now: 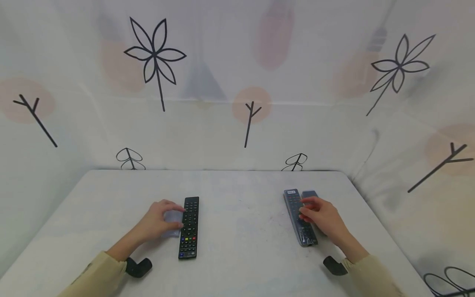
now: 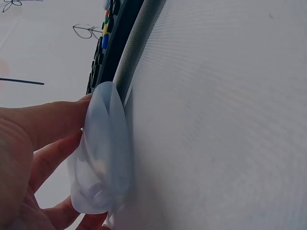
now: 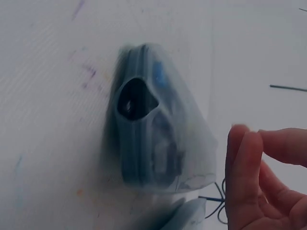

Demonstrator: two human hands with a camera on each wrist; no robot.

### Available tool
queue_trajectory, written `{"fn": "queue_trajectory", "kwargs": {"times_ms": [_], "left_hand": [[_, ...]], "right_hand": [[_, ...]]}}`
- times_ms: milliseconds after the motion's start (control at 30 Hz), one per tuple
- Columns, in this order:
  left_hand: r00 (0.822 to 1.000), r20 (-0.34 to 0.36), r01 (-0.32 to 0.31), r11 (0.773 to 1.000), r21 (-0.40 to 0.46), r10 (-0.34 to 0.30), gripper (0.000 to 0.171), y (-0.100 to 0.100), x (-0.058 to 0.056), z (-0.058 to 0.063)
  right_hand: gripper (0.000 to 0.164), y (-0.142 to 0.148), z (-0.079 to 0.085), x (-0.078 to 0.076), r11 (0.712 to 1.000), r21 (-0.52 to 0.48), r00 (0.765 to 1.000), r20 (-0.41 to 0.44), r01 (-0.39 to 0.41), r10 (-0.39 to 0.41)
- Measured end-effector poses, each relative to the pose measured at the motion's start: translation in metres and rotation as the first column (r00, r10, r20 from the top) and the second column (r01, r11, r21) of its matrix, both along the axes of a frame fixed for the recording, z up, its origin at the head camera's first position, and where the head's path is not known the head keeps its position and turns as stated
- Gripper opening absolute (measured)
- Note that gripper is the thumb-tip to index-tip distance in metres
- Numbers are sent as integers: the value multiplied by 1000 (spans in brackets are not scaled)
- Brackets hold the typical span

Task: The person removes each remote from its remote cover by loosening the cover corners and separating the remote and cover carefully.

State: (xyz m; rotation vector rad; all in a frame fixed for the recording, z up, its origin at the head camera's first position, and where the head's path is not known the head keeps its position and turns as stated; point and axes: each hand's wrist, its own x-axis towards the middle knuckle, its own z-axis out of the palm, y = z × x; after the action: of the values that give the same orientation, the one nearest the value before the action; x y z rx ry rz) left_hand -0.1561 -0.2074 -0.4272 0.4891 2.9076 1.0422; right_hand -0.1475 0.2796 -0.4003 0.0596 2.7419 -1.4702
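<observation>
A black remote control with many buttons lies in front of the left half of the table. Beside its left edge, my left hand curls over a translucent plastic sleeve, thumb toward the remote and the other fingers along the opposite side. Some left fingertips are hidden behind the sleeve. To the right lies a remote control in a clear cover, and a second covered remote beside it is partly hidden by my right hand. That hand hovers over them, thumb and fingers loosely bent, nothing visible between them.
The white tabletop extends between the two groups of remotes. Behind it hangs a pale cloth backdrop with plant drawings. A black strap piece sits at the left wrist, another at the right.
</observation>
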Motion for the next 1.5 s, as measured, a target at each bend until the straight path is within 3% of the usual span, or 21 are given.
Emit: {"fn": "queue_trajectory", "kwargs": {"times_ms": [133,467,700,867,1100,1300,1500], "left_hand": [[1000,-5,-1,1000,4,1,36,1,1,0],[1000,-26,12,1000,2,-12,35,-2,-1,-3],[999,-35,13,1000,-6,-13,34,-2,-3,-6],[1000,-26,8,1000,-13,-9,35,0,-1,-3],[1000,-10,1,1000,-22,-1,35,1,1,3],[1000,-2,3,1000,-18,-3,35,1,1,6],[1000,2,16,1000,0,-16,35,1,2,5]], "right_hand": [[36,6,-3,0,998,61,999,-28,22,-20],[43,9,-7,-3,983,179,999,-4,39,-39],[48,9,-11,-9,965,258,997,47,46,-61],[49,4,-8,-11,945,327,999,34,24,-37],[56,-4,-12,-10,958,285,999,-16,41,-38],[51,-9,-13,-11,961,272,998,-67,39,-22],[51,-11,-11,-8,967,253,999,-44,24,-14]]}}
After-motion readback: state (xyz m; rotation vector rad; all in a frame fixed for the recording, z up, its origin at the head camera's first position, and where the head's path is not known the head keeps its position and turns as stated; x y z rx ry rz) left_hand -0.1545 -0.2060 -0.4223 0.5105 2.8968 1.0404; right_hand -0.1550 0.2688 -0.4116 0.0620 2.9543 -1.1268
